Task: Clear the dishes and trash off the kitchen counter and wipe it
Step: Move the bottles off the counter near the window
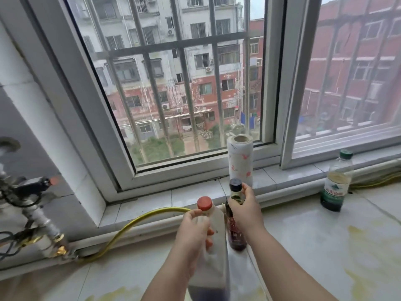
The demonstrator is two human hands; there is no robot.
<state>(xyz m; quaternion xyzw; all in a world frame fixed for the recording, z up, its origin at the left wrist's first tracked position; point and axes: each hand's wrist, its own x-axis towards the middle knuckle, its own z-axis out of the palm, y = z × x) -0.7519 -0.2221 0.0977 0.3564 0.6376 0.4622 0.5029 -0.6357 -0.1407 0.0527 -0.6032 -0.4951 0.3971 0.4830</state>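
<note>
The left hand [193, 231] curls around the shoulder of a jug [213, 268], thumb just under its red cap. The right hand [245, 211] wraps the neck and shoulder of a dark bottle [237, 235]. Both bottles are upright and side by side, near the sill [195, 194]. Whether their bases touch the surface [314, 246] I cannot tell.

The step looks like moving both bottles aside so the surface can be wiped. To do it well, keep each upright, lift rather than drag, and support the jug low. Its liquid sits at the bottom, so a grip near the top may let it swing.

The jug is clear, flat-sided plastic with dark liquid only at the base. The dark bottle is slim, round and glossy, with a dark cap. The surface is pale, shiny stone or tile, streaked with yellowish stains. A green-capped bottle [336, 185] stands on it well to the right. A soft printed paper roll [239, 161] stands on end on the sill, handy for wiping. A yellow hose [130, 227] runs along the sill's foot, so watch for snagging.
</note>
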